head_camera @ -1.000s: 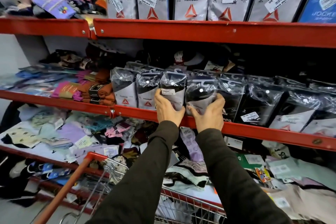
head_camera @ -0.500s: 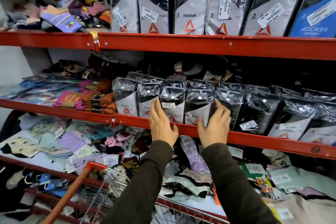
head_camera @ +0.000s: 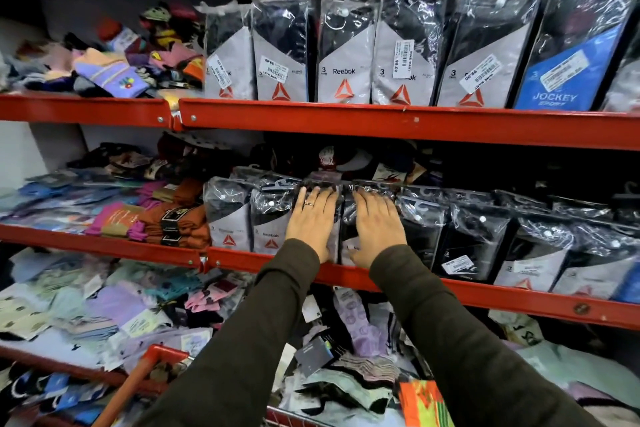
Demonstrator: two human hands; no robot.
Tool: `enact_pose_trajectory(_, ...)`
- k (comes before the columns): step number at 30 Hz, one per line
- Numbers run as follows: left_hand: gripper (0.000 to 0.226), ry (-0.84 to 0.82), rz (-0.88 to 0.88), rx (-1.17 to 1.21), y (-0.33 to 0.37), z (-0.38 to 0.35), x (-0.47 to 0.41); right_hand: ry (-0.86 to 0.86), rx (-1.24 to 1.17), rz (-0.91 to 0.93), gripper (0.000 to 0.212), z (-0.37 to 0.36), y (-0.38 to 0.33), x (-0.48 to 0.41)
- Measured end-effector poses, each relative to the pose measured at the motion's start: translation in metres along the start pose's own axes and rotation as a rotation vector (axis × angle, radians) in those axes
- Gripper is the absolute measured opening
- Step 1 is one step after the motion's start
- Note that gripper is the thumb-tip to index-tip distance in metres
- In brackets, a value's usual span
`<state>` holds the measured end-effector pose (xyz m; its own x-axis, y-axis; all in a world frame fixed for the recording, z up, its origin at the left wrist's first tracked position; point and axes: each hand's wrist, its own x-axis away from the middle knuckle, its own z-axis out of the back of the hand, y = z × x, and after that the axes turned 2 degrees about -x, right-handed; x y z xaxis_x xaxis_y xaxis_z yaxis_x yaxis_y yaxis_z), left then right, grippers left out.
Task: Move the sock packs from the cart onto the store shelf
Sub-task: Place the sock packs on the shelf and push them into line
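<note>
A row of black-and-grey sock packs (head_camera: 230, 218) in clear plastic stands upright on the middle red shelf (head_camera: 485, 295). My left hand (head_camera: 311, 218) lies flat, fingers spread, against the front of one pack in that row. My right hand (head_camera: 375, 224) presses flat on the neighbouring pack just to the right. Neither hand grips anything. The red cart handle (head_camera: 138, 378) shows at the bottom left, and the cart's wire rim (head_camera: 294, 418) runs along the bottom; its contents are hidden by my arms.
The top shelf (head_camera: 346, 120) holds taller sock packs (head_camera: 344, 55) and a blue pack (head_camera: 568, 55) at the right. Loose coloured socks (head_camera: 114, 69) pile up at the left of each shelf. The lowest shelf (head_camera: 69, 319) is covered with scattered socks.
Both hands have let go of the two packs they held at the shelf edge and now lie flat on the packs' fronts, higher up. The view has tilted upward.
</note>
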<state>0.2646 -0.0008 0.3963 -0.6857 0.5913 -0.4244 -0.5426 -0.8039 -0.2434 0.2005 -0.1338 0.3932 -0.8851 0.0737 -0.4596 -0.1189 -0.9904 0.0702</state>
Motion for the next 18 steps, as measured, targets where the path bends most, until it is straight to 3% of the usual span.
enact_pose_trajectory(7,0.108,0.055,-0.013,0.057,-0.003,-0.003,0.004,0.027,0.024,0.108,0.095,0.0,0.014,0.004)
enact_pose_trajectory(13,0.103,0.026,0.011,0.056,0.003,0.002,0.003,0.048,0.056,0.083,0.088,-0.001,0.007,0.005)
enact_pose_trajectory(16,0.108,0.002,0.019,0.042,0.002,0.005,0.004,0.032,0.055,0.099,0.1,0.003,0.009,0.007)
enact_pose_trajectory(18,0.124,-0.035,0.033,0.043,0.0,0.009,0.007,0.042,0.067,0.115,0.111,0.012,0.02,0.012)
